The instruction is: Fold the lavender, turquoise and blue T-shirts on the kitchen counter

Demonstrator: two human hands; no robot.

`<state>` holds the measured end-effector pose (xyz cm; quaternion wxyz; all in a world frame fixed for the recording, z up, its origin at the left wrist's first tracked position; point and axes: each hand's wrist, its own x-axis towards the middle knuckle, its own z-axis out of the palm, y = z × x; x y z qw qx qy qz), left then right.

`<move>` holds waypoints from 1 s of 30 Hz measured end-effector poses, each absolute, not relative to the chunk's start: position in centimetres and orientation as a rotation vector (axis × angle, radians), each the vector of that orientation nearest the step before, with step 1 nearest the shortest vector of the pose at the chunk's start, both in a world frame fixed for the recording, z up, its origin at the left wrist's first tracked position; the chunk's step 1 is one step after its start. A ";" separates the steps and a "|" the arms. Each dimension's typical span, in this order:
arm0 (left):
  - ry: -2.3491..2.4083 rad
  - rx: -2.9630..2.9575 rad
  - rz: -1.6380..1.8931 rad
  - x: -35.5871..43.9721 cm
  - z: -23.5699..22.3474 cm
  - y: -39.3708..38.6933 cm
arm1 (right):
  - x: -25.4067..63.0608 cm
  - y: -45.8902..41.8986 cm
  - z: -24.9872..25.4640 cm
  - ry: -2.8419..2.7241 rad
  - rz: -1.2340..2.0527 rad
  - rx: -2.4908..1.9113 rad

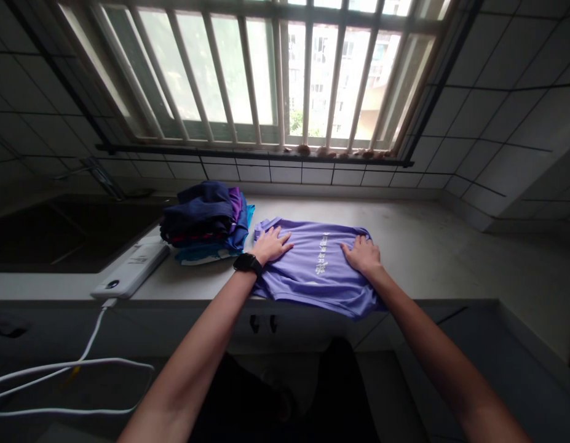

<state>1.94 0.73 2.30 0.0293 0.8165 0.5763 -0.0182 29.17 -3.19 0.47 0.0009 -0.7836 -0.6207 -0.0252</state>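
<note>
A purple T-shirt point(303, 264) with white lettering lies partly folded on the counter, its lower edge hanging over the front. My left hand point(272, 245) rests flat on its left part, fingers spread, a black watch on the wrist. On the right part lies my right hand point(362, 253), also flat with the fingers apart. Just left of the shirt is a stack of folded clothes point(206, 215) in dark blue, purple and light blue; neither hand touches it.
Left of the stack, a white power bank point(130, 267) with a white cable point(95, 332) stands near the counter's front edge. Beyond it is a dark sink point(72, 234) with a faucet point(102, 178). A barred window point(266, 80) is behind the white counter point(418, 246).
</note>
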 end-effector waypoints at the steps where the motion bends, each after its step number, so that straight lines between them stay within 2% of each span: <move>1: 1.857 2.517 -0.033 2.5 2.4 -0.4 | 29.0 -3.5 0.8 -1.946 -0.122 -2.473; 5: 2.184 2.206 -0.020 5.0 1.4 -7.1 | 29.4 -4.6 2.9 -2.006 -0.257 -2.492; 8: 2.130 2.172 -0.043 5.4 0.2 -9.5 | 30.6 -4.8 3.8 -2.100 -0.297 -2.310; 12: 1.887 2.320 -0.057 2.8 0.2 -5.8 | 31.6 -4.9 2.4 -2.456 -0.017 -1.937; 16: 1.709 2.455 -0.156 0.0 1.7 -0.9 | 31.1 -6.0 0.9 -2.498 0.151 -1.991; 20: 1.858 2.585 0.152 0.3 2.9 -2.5 | 31.0 -7.8 2.1 -2.510 0.246 -1.775; 22: 1.677 2.652 0.330 0.9 2.8 -5.7 | 31.8 -8.8 2.8 -2.454 0.291 -1.673; 26: 1.203 2.658 0.409 0.8 0.8 -12.3 | 34.5 -11.5 2.4 -2.478 0.452 -1.523; 30: 1.080 2.878 0.460 -1.0 -2.3 -15.0 | 36.2 -15.1 -0.1 -2.632 0.462 -1.388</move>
